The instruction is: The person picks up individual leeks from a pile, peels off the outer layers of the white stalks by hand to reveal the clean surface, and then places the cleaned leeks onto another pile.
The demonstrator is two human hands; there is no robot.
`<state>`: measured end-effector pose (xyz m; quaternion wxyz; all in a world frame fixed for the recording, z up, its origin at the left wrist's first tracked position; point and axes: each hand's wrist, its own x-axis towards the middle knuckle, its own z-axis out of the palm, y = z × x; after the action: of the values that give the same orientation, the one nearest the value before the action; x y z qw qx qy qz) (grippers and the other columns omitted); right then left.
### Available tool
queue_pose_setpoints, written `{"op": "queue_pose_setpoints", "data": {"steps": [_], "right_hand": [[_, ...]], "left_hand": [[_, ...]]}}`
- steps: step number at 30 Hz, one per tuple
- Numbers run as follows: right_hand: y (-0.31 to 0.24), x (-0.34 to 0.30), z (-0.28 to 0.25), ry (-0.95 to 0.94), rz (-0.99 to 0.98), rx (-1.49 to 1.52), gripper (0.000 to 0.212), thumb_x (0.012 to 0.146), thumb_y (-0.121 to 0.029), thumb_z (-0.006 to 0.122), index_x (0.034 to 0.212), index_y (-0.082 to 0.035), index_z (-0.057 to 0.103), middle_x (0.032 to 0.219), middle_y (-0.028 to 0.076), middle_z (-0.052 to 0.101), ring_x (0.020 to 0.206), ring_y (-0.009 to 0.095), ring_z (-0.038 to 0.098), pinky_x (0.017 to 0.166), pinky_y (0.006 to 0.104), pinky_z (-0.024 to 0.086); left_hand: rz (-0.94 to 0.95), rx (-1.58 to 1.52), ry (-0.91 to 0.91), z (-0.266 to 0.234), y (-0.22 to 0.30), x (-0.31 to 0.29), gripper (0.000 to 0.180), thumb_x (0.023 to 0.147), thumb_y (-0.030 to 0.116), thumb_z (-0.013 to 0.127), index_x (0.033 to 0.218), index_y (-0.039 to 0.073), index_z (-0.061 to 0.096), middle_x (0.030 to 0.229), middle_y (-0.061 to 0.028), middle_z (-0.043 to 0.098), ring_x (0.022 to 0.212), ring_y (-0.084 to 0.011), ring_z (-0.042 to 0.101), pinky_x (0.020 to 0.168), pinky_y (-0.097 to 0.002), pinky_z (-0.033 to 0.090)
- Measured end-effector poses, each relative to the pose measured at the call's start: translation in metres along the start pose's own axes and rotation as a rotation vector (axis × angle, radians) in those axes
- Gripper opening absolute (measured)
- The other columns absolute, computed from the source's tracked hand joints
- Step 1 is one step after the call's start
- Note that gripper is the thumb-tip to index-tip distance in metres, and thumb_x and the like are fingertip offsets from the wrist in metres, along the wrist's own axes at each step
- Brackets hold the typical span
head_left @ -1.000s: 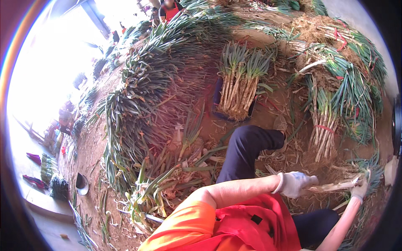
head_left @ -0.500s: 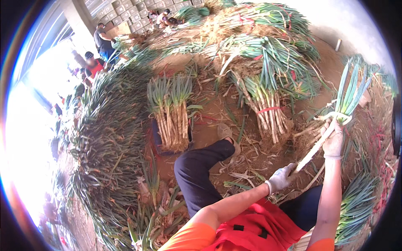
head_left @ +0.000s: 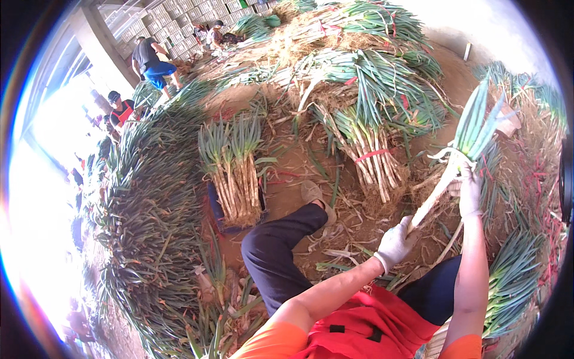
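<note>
I hold one long green onion (head_left: 431, 200) slantwise before me on the right, its green leaves pointing up and away. My left hand (head_left: 396, 244), in a pale work glove, is closed around the lower end of the white stalk. My right hand (head_left: 469, 194), also gloved, grips it higher up, just under the leaves. A loose pale strip of outer skin curls out at the neck beside the right hand. The root end is hidden by my left hand.
A large heap of green onions (head_left: 143, 221) fills the left. An upright bunch (head_left: 236, 179) stands on a dark blue holder; a red-tied bundle (head_left: 375, 155) leans ahead, before stacked bundles (head_left: 371, 78). More green onions (head_left: 511, 287) lie right. Several people work at the far left.
The onion's leaves have swung left and closer together, and the skin strip at the neck now sticks out leftward. My left hand has risen slightly; both hands keep hold. The view has shifted a little.
</note>
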<state>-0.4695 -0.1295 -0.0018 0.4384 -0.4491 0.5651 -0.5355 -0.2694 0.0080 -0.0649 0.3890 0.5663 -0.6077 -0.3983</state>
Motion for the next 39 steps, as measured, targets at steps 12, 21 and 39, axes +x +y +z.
{"op": "queue_pose_setpoints", "data": {"steps": [12, 21, 39], "right_hand": [[-0.040, -0.100, 0.081, -1.476, -0.220, -0.379, 0.008, 0.093, -0.005, 0.056, 0.095, 0.001, 0.061, 0.088, 0.006, 0.066, 0.072, 0.016, 0.065, 0.063, 0.0291, 0.054], [0.023, 0.026, -0.020, 0.012, 0.218, 0.103, 0.051, 0.090, -0.051, 0.061, 0.117, -0.008, 0.058, 0.091, -0.001, 0.062, 0.078, 0.010, 0.059, 0.066, 0.0233, 0.047], [0.086, 0.088, -0.089, 0.084, 0.337, 0.386, 0.042, 0.086, -0.041, 0.065, 0.122, -0.018, 0.059, 0.113, -0.001, 0.061, 0.097, 0.013, 0.055, 0.085, 0.0311, 0.041]], "left_hand": [[0.257, -0.421, -0.124, 0.000, -0.066, 0.032, 0.062, 0.089, 0.025, 0.059, 0.143, 0.006, 0.037, 0.131, -0.0162, 0.052, 0.110, -0.0256, 0.059, 0.090, -0.0321, 0.050], [0.180, -0.239, 0.044, -0.018, 0.003, 0.000, 0.058, 0.091, 0.013, 0.060, 0.143, 0.007, 0.037, 0.126, -0.0195, 0.058, 0.115, -0.0314, 0.060, 0.093, -0.0335, 0.048], [0.196, 0.024, -0.187, 0.009, -0.050, -0.022, 0.051, 0.093, 0.021, 0.055, 0.139, 0.005, 0.040, 0.114, -0.0253, 0.061, 0.103, -0.0413, 0.060, 0.084, -0.0445, 0.050]]}}
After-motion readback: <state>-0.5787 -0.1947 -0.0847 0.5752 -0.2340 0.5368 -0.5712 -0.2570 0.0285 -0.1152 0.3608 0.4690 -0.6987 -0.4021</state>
